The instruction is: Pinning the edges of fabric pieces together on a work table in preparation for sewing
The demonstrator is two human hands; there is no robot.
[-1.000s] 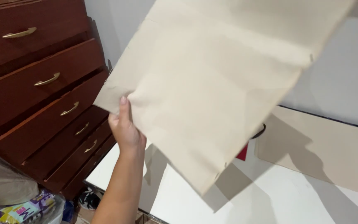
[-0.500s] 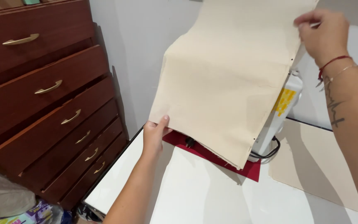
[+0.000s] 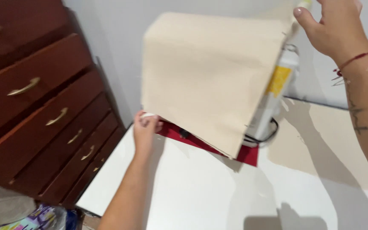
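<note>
One beige cloth (image 3: 209, 81) hangs over the white table (image 3: 201, 196), pinched at its lower corner by the left hand (image 3: 145, 130) and at its top edge by the right hand (image 3: 335, 27). It hides most of one white machine (image 3: 273, 98) — one red sheet (image 3: 248, 154) peeks below. Five drawers (image 3: 43, 123) show, cut off at left.

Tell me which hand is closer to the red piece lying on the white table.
Left. The left hand sits at the red piece's left end, gripping the beige fabric's lower corner. The right hand holds the fabric's top corner, well above.
</note>
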